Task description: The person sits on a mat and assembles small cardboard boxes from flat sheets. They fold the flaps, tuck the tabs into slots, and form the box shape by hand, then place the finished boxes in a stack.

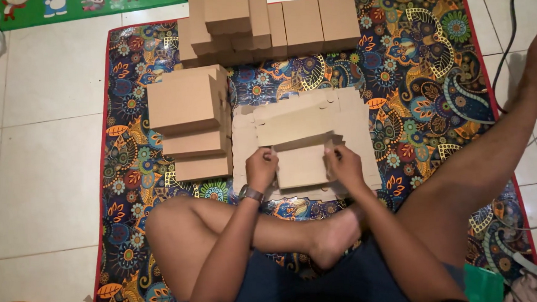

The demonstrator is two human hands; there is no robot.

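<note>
Both grips are closed on a half-folded cardboard box (303, 164): your left hand (261, 168) pinches its left edge, your right hand (344, 164) its right. It sits atop what looks like a stack of flat blanks (355, 113) on the patterned mat (423, 69), beside finished boxes (186, 103).

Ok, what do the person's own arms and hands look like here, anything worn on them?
Both forearms are bare, with no sleeves in view. The left hand has a wristwatch with a dark band and a metal-looking case on its wrist. The right hand and its wrist carry nothing: no glove or band. Any rings are too small to tell.
</note>
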